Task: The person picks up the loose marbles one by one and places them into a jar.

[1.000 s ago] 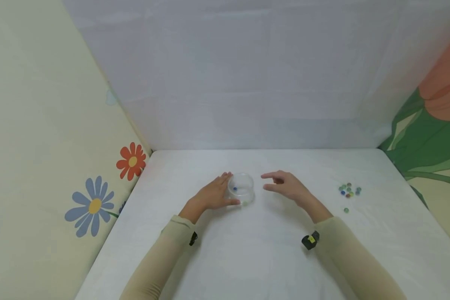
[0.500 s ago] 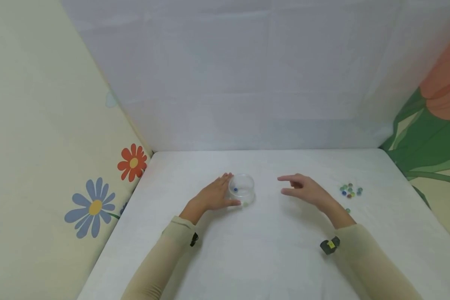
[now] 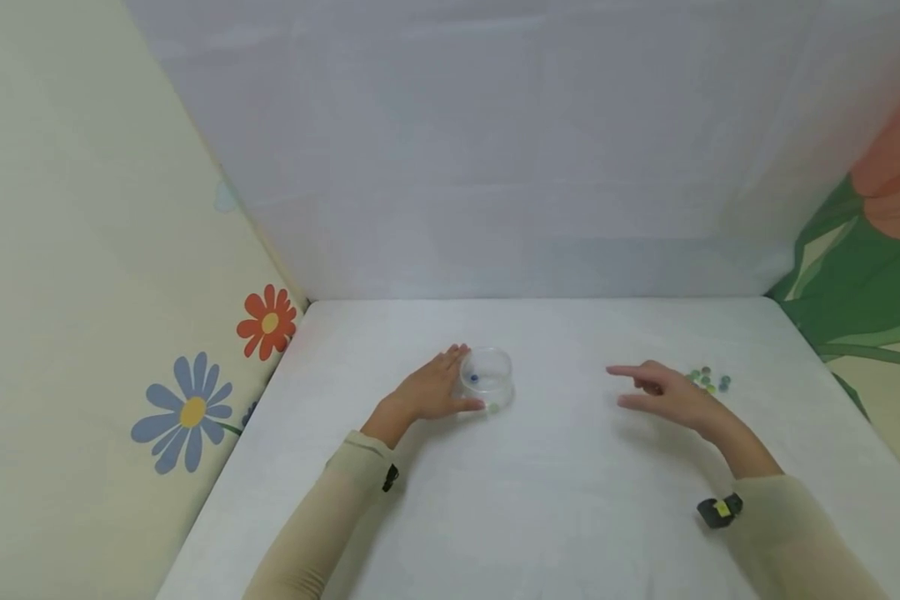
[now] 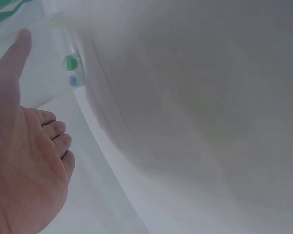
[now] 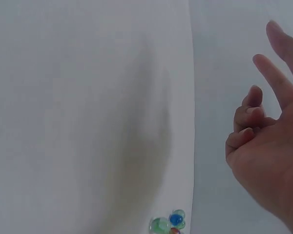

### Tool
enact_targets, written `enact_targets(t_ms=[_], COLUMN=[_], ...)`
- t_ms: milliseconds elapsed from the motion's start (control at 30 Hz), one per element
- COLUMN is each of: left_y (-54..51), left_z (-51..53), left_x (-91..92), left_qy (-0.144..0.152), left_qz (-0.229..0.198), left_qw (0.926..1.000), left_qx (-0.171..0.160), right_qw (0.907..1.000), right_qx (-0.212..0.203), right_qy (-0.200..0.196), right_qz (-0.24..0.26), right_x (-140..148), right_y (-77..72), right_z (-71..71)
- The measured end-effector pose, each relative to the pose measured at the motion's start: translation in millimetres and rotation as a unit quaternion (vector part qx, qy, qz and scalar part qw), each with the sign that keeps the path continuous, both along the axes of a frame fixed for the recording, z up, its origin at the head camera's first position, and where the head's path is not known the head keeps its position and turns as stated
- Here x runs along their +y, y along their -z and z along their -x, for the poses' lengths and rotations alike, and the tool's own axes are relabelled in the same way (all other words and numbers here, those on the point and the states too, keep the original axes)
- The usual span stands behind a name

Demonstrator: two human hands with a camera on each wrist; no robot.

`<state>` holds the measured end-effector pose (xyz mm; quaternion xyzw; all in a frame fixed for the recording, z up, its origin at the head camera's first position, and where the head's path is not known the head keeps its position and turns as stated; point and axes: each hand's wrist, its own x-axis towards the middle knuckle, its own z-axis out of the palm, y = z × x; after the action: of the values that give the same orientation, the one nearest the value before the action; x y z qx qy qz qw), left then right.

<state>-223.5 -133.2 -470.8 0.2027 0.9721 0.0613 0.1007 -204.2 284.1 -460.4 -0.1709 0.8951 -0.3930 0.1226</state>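
A clear round container [image 3: 497, 385] stands near the middle of the table. My left hand [image 3: 429, 390] holds its left side, with the thumb on the near side and the fingers toward the far side. Inside are a green marble [image 4: 70, 62], a blue marble [image 4: 73, 80] and a yellowish one. My right hand [image 3: 671, 396] hovers right of the container and holds nothing. Its index finger and thumb point left and stand apart, while the other fingers are curled. Just beyond it lies a group of glass marbles [image 3: 724, 382], partly hidden by that hand.
A white cloth covers the table [image 3: 540, 492]. White sheeting [image 3: 510, 167] hangs behind it, and flower-patterned panels [image 3: 67, 292] flank both sides. Each wrist carries a small black device, such as the right wrist camera [image 3: 718, 511].
My right hand has moved steadily right, away from the container and toward the marbles, and now covers some of them. My left hand has stayed on the container.
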Motion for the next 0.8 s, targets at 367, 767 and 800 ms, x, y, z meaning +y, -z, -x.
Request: enact_targets(t_ms=[367, 767, 800], left_y=[1.0, -2.9, -3.0], left_z=[0.7, -1.0, -0.8], left_x=[-2.2, -1.9, -2.0], left_qy=[0.004, 0.002, 0.002], left_qz=[-0.005, -0.006, -0.005], left_qw=[1.0, 1.0, 1.0], left_qx=[-0.003, -0.004, -0.004], right_qw=[0.9999, 0.9989, 0.999], right_qx=[0.002, 0.007, 0.006], right_qy=[-0.004, -0.005, -0.006], right_qz=[-0.015, -0.045, -0.044], right_x=[38, 75, 78], right_y=[6.0, 8.5, 9.0], right_z=[-14.6, -24.9, -25.5])
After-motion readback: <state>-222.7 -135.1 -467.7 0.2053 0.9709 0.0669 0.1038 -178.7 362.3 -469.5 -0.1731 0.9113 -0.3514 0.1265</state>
